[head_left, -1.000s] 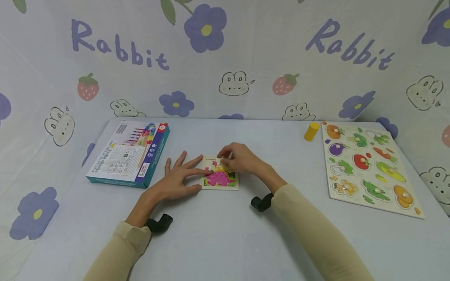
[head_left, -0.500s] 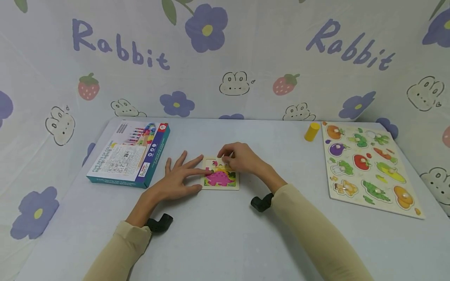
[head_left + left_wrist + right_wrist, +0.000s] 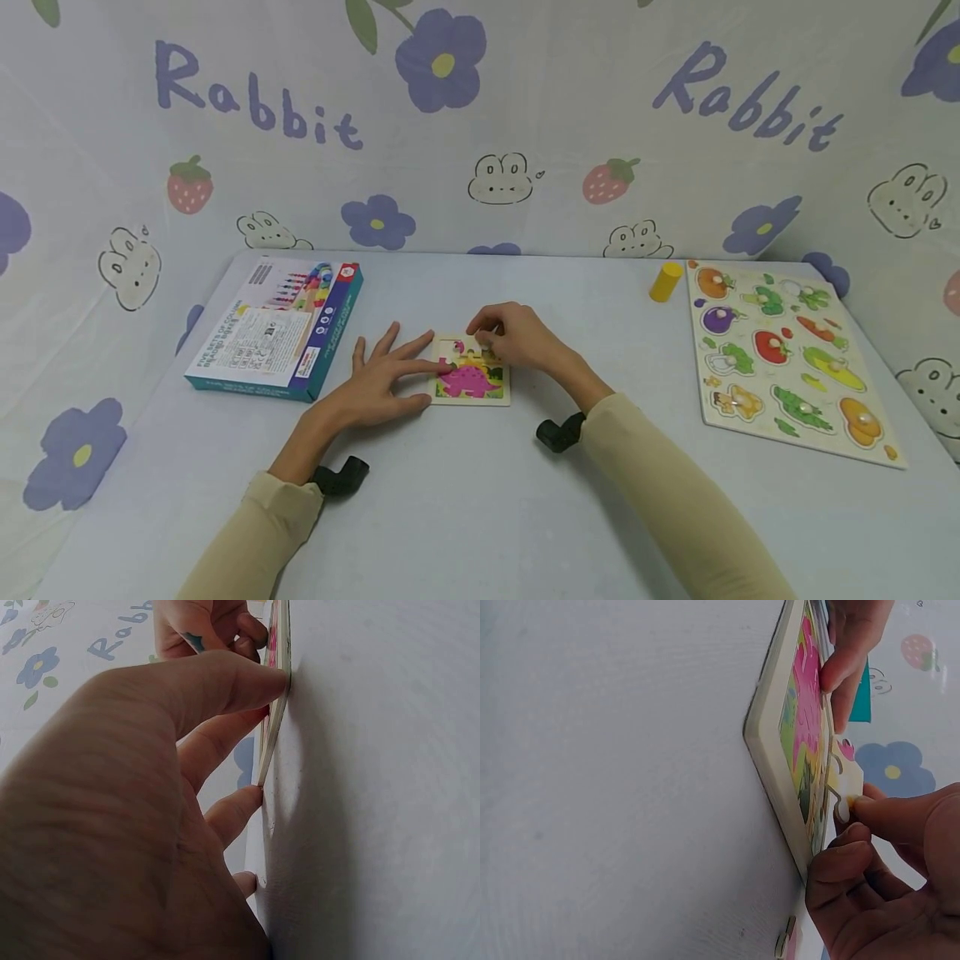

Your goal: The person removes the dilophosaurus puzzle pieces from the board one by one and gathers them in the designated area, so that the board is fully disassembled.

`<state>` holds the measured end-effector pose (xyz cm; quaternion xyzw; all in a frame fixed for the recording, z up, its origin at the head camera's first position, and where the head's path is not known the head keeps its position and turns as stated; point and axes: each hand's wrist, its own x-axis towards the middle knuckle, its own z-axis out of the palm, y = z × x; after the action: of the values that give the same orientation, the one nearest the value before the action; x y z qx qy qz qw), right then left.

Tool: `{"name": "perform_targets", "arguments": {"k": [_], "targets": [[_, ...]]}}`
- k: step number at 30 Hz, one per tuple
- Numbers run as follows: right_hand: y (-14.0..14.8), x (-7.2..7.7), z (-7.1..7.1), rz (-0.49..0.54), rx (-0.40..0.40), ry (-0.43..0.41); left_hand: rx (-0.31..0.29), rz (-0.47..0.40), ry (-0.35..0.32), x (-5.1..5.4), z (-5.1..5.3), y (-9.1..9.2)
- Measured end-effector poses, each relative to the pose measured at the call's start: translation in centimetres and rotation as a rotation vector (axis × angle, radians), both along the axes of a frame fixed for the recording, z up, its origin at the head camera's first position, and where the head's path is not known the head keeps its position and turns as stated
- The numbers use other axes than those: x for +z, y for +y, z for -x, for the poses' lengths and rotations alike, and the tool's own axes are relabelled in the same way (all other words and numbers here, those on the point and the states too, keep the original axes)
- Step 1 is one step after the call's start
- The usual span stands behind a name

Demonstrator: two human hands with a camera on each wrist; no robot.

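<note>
A small square jigsaw puzzle (image 3: 469,384) with a pink dinosaur picture lies in a pale wooden frame mid-table. My left hand (image 3: 381,385) rests at its left side, fingers spread. The index fingertip touches the picture, and the thumb (image 3: 255,681) lies against the frame's edge. At the upper right of the puzzle, my right hand (image 3: 517,335) pinches a cream puzzle piece (image 3: 847,771) with a pink patch between thumb and finger. In the right wrist view this piece is tilted up from the frame. My right fingers partly hide the puzzle's top right corner.
A flat toy box (image 3: 255,337) lies at the left. At the right are a yellow cylinder (image 3: 665,282) and a wooden vegetable peg puzzle (image 3: 780,367). A small loose piece (image 3: 789,941) shows beside the frame in the right wrist view. A patterned cloth (image 3: 555,108) hangs behind.
My right hand has shifted slightly right and away from me at the puzzle's top, still pinching the piece. The left hand has stayed in place.
</note>
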<state>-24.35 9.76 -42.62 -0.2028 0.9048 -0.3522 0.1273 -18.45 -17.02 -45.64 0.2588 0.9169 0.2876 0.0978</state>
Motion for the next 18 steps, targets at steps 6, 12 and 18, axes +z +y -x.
{"name": "perform_targets", "arguments": {"k": [6, 12, 18], "targets": [[0.4, 0.2, -0.1, 0.007, -0.02, -0.008, -0.002, 0.001, -0.001, -0.1, 0.0, -0.1], [1.6, 0.3, 0.2, 0.028, -0.027, -0.003, 0.001, 0.01, -0.001, -0.1, 0.0, -0.1], [3.3, 0.5, 0.2, 0.044, -0.022, -0.015, 0.008, 0.013, -0.005, -0.1, 0.0, 0.0]]}}
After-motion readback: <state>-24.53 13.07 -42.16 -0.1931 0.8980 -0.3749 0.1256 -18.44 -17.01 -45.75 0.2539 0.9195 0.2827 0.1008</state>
